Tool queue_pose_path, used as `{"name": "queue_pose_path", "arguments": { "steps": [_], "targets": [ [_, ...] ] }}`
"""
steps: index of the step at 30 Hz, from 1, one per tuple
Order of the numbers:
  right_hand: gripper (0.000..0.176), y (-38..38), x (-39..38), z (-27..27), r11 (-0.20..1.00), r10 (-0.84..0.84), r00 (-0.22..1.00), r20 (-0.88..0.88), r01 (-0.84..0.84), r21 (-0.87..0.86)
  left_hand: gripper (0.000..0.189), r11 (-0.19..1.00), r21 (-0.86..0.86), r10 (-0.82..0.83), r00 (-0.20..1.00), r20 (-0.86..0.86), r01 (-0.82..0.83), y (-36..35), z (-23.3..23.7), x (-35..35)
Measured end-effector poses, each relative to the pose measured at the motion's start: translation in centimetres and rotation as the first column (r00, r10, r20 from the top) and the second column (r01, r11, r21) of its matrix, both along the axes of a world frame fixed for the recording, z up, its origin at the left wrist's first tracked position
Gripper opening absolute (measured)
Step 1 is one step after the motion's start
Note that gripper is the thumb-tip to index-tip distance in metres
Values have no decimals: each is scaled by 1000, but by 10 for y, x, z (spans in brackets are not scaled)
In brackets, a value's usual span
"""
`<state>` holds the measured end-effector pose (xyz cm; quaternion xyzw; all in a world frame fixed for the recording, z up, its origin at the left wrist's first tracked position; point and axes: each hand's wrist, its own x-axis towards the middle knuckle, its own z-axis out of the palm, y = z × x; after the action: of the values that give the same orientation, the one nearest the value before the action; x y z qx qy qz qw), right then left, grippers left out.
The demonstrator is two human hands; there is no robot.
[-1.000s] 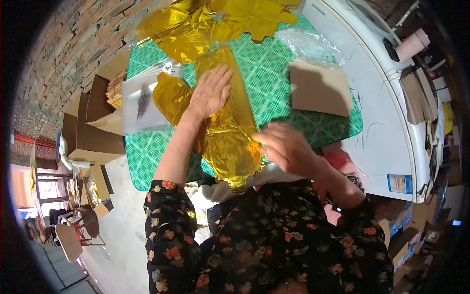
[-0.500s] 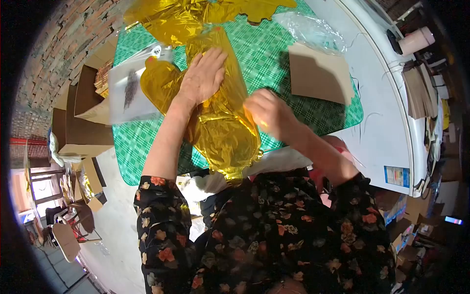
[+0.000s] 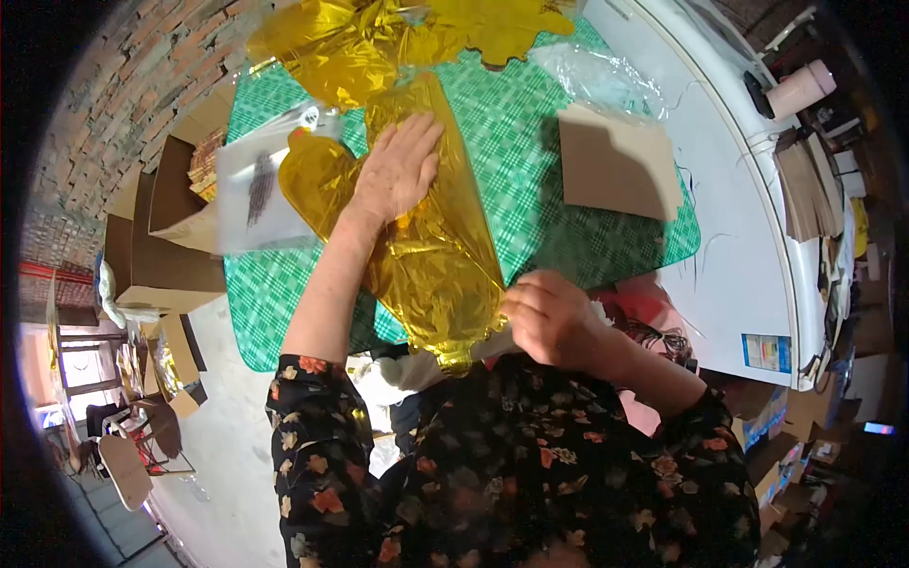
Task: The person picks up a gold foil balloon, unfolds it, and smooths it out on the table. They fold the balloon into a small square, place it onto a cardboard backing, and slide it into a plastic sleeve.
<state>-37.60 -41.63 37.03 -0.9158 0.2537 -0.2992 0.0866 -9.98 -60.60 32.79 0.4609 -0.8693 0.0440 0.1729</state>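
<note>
A flat gold foil balloon [image 3: 436, 275] lies across the table's near edge, its rounded arm pointing left and its tabbed end hanging toward my body. Flat on its upper part rests my left hand [image 3: 400, 166], fingers stretched out and pressing the foil. At the balloon's lower right edge, my right hand [image 3: 549, 320] has its fingers closed in a pinch on the foil's rim. More gold foil balloons [image 3: 350, 57] are spread at the far end of the table.
The table has a green checked cloth [image 3: 516, 180]. A cardboard sheet [image 3: 615, 166] and clear plastic bag [image 3: 601, 80] lie on the right; a clear plastic sleeve [image 3: 270, 199] on the left. Cardboard boxes [image 3: 170, 246] stand beside the left edge, a white appliance [image 3: 734, 218] on the right.
My right hand has moved down along the balloon's right edge, toward my body. My left hand stays flat on the foil. The view has shifted slightly.
</note>
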Motion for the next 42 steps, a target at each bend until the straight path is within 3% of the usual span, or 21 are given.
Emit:
{"name": "queue_pose_path", "arguments": {
  "steps": [3,6,12,16,18,20,21,23,26,28,30,35,42],
  "targets": [
    [39,-39,18,17,992,-47,995,87,57,-113,52,1000,-14,-14,1000,14,14,1,-1,0],
    [47,-90,50,18,992,-126,981,147,129,-10,49,997,-74,-36,999,-36,33,0,-3,-1],
    [63,-146,107,-10,912,-357,888,291,265,313,54,999,33,1,998,67,-3,-2,-2,-1],
    [67,-152,113,-25,902,-376,889,260,288,322,54,996,88,-11,998,62,5,0,2,0],
    [55,-151,110,-28,904,-375,876,305,272,330,54,995,97,-9,998,63,3,2,4,0],
    [46,-156,102,-25,934,-329,875,356,244,262,52,999,47,-21,1000,20,20,2,1,0],
    [32,-162,100,-26,952,-305,839,451,271,140,52,999,30,-22,1000,-16,23,2,0,-1],
    [26,-132,87,50,978,-210,767,606,167,128,51,999,-2,-35,998,-49,35,2,1,0],
    [28,-77,74,137,984,180,694,698,-134,-120,54,999,-51,-9,999,-35,7,5,-3,-1],
    [28,-45,73,175,883,462,625,629,-391,-260,54,999,-35,1,999,-38,-2,5,-2,-2],
    [29,-25,83,197,766,626,555,548,-568,-299,54,999,-33,4,999,-39,-5,4,-1,-2],
    [31,-7,105,214,651,735,483,476,-699,-296,54,999,-38,9,999,-38,-10,5,-2,-2],
    [35,-3,110,219,652,739,494,459,-697,-300,54,1000,11,18,1000,-23,-18,4,1,-6]
  ]
}}
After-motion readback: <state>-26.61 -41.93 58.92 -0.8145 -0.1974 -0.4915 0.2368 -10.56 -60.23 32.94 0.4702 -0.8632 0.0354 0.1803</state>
